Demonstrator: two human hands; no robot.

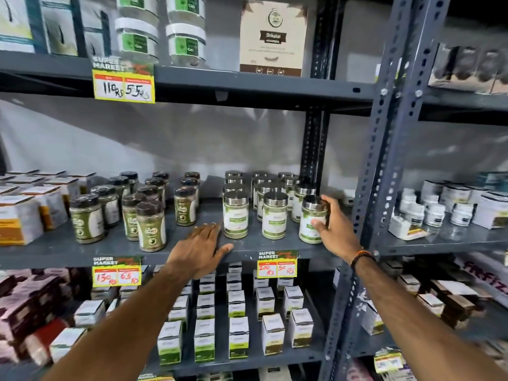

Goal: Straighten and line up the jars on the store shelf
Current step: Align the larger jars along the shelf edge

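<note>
Silver-lidded jars with white and green labels stand in three rows on the grey middle shelf (110, 251). My right hand (332, 229) is wrapped around the front right jar (309, 218), thumb on its label and fingers behind it. The front middle jar (275, 215) and front left jar (235, 214) stand upright beside it. My left hand (199, 248) lies flat on the shelf's front edge, fingers spread, just left of the front left jar and not touching it. Dark-lidded jars of green powder (151, 225) stand in loose rows further left.
White and orange boxes (19, 218) fill the shelf's left end. A perforated steel upright (384, 160) rises right of the held jar. Price tags (277, 264) hang on the shelf edge. Small boxes (238, 336) fill the shelf below, white tubs (434, 214) the neighbouring rack.
</note>
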